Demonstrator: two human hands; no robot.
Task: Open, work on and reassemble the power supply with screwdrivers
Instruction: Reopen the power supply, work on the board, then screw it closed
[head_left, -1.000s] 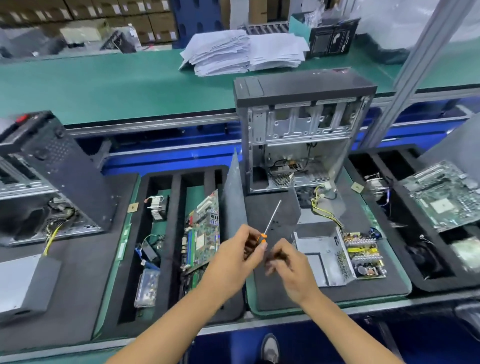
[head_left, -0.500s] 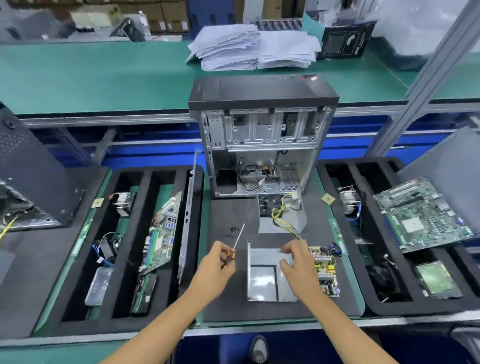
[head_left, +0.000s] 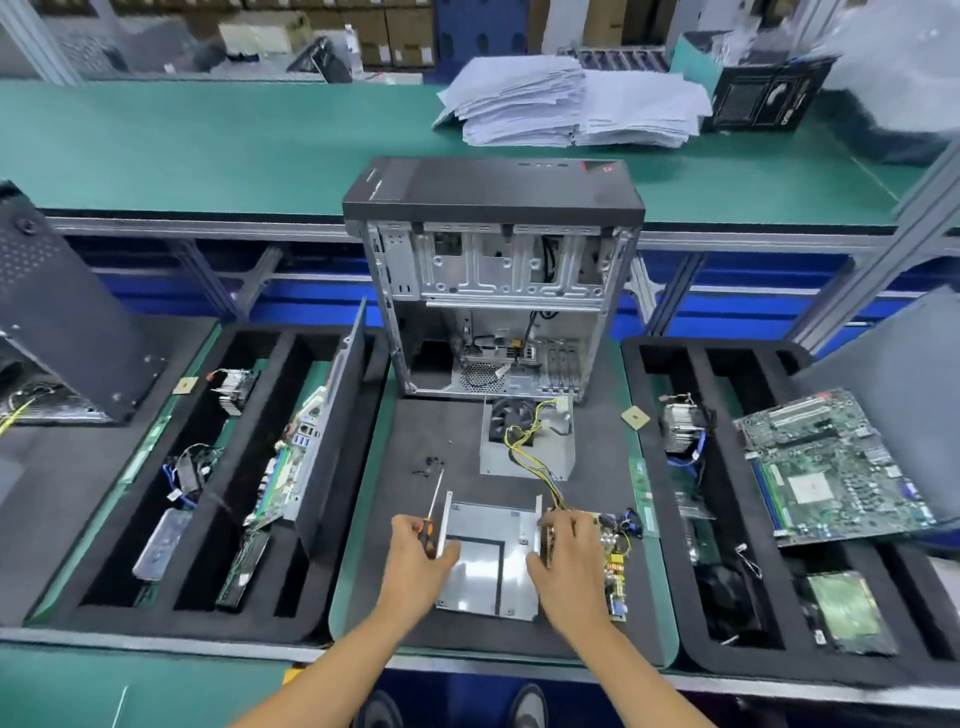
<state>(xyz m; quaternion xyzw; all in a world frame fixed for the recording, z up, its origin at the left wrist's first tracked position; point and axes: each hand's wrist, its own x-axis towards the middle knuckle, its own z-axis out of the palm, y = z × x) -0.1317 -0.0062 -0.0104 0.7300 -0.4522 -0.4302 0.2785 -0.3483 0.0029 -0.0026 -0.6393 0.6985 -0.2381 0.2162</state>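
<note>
Hands, two, bare, set well apart at either side of the metal casing (head_left: 485, 561). Left hand (head_left: 418, 558): fingers curled round a screwdriver (head_left: 430, 514) with orange-and-black handle, thin shaft pointing up and away; the same hand touches the casing's upright left wall. Right hand (head_left: 563, 551): fingers curled over the casing's right wall, gripping it.

Metal casing: open grey tray of the power supply, lying flat between the hands on the dark mat (head_left: 395, 519) of the surface.

Circuit board (head_left: 615, 561): just right of the right hand, beside the casing, partly hidden by that hand; small parts and coloured wires on top.

Yellow and black wires (head_left: 530, 457): run from near the right hand's fingertips up to the cover with fan (head_left: 527, 434), which lies beyond the hands.

Screws (head_left: 430, 466): small dark cluster on the mat just beyond the screwdriver tip; count unclear.

Computer case (head_left: 493, 280): upright, side open, beyond the cover, black top.

Left of the left hand: black foam tray (head_left: 202, 525) with a side panel (head_left: 332, 431) standing on edge and boards in its slots. Right of the right hand: second foam tray (head_left: 696, 530) carrying a green motherboard (head_left: 826, 467).

Paper stack (head_left: 566, 101): far beyond, on the green bench.
</note>
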